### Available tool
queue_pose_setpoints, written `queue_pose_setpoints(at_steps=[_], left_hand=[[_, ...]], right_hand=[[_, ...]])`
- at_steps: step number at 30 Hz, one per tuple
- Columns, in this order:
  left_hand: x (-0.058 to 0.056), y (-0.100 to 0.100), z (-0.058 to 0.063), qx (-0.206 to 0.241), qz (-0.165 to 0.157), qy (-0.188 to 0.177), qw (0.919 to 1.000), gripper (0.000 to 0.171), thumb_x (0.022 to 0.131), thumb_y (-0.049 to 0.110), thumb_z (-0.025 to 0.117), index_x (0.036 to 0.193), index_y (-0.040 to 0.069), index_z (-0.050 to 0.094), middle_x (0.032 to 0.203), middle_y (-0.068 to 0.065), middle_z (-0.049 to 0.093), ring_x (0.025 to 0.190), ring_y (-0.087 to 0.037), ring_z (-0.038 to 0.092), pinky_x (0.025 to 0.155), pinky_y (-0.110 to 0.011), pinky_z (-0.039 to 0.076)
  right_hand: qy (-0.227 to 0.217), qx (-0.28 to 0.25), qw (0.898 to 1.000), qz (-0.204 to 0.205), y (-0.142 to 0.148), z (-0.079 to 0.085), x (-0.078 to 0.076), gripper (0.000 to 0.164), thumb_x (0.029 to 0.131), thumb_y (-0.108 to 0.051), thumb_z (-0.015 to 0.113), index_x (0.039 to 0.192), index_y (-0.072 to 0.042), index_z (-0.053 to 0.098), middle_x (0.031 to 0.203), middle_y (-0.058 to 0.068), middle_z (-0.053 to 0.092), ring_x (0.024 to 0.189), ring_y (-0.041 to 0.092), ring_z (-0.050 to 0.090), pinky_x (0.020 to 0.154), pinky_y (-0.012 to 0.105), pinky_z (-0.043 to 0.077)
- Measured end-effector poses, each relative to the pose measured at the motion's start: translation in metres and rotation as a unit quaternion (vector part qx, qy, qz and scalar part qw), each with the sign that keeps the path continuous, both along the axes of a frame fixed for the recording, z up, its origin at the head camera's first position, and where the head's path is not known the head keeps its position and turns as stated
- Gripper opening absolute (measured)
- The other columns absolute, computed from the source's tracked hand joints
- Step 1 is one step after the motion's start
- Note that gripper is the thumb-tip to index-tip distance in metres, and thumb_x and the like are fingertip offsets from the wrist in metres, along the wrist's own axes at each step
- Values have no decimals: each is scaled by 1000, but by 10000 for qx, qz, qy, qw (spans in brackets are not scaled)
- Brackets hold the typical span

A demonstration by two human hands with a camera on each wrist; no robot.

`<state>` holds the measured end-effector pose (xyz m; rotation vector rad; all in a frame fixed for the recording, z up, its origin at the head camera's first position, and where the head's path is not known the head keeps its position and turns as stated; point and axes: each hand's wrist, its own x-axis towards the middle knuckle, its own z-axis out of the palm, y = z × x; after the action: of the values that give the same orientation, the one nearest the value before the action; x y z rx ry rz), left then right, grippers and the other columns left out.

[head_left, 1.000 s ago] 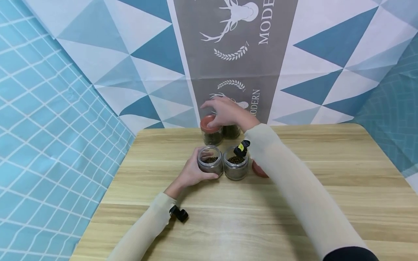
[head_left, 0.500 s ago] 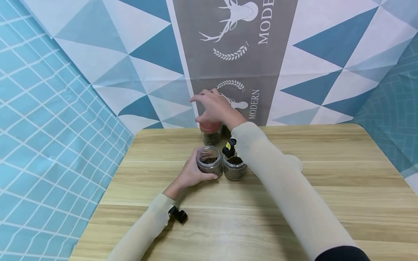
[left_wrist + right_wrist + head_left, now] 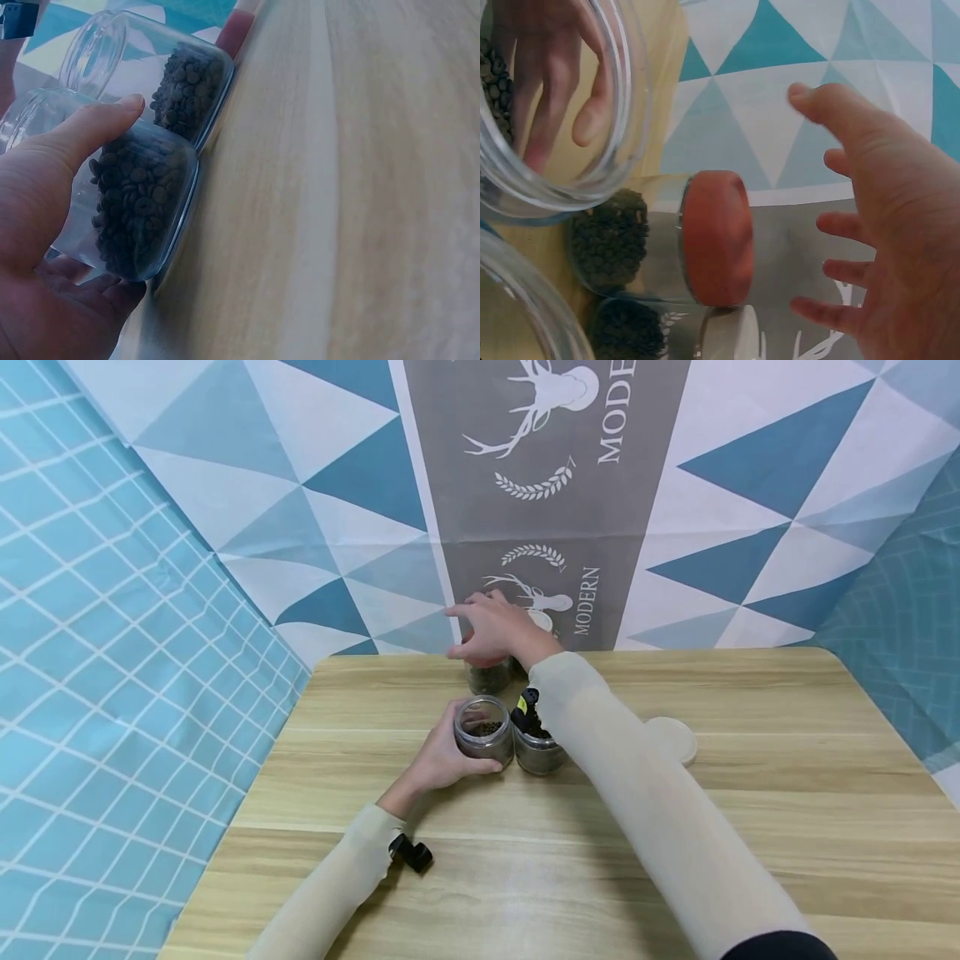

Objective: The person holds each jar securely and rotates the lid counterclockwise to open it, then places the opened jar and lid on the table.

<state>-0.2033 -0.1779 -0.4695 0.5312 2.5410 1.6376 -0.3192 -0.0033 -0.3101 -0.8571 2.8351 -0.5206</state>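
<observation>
My left hand [image 3: 442, 756] grips an open glass jar [image 3: 483, 745] standing on the table, partly filled with dark pellets. The left wrist view shows the thumb [image 3: 101, 127] across its side and fingers under the far side. Touching this jar on the right stands a second open jar [image 3: 540, 758] with similar pellets. Behind them is a jar with a red lid [image 3: 718, 238]. My right hand [image 3: 495, 628] hovers above that lid with spread fingers, apart from it in the right wrist view. Beside it stands a white-lidded jar [image 3: 731, 334], also holding dark pellets.
A round white lid [image 3: 675, 739] lies on the table [image 3: 480, 877] right of the jars, partly behind my right sleeve. Something red [image 3: 235, 31] shows beyond the open jars in the left wrist view. A patterned cloth wall [image 3: 360, 485] rises behind the table.
My right hand shifts left from the red-lidded jar's right side to above it, then dips slightly. The white table lid comes into view; the red lid on the table becomes hidden. My left hand stays put.
</observation>
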Motion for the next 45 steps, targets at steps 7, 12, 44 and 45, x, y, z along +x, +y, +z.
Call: queue_pose_setpoints(at_steps=[7, 12, 44, 45], left_hand=[[1, 1, 0, -41, 12, -32, 10000, 108, 75, 9, 104, 163, 5, 41, 158, -19, 66, 149, -39, 63, 132, -58, 43], [1, 1, 0, -63, 50, -50, 10000, 108, 75, 8, 104, 163, 6, 40, 158, -19, 66, 149, -38, 62, 133, -57, 42], [-1, 0, 0, -238, 51, -79, 9997, 108, 75, 10, 104, 163, 5, 41, 158, -19, 64, 148, -38, 62, 131, -57, 45], [-1, 0, 1, -238, 48, -72, 9997, 108, 75, 10, 104, 163, 5, 41, 158, -19, 64, 148, -38, 62, 131, -57, 45]], right_hand=[[-204, 117, 9997, 83, 1, -9, 3, 75, 104, -47, 74, 173, -31, 48, 181, 12, 39, 164, 42, 35, 122, 65, 49], [-283, 308, 9989, 189, 2, -13, 4, 72, 104, -44, 72, 171, -30, 50, 171, 10, 51, 148, 39, 45, 115, 58, 51], [-71, 581, 9979, 258, 1, -32, -2, 47, 94, -24, 86, 138, -22, 73, 140, 11, 63, 125, 32, 54, 107, 52, 51], [-111, 578, 9979, 280, 1, -30, -1, 48, 94, -24, 87, 140, -22, 72, 141, 10, 64, 127, 31, 55, 110, 52, 51]])
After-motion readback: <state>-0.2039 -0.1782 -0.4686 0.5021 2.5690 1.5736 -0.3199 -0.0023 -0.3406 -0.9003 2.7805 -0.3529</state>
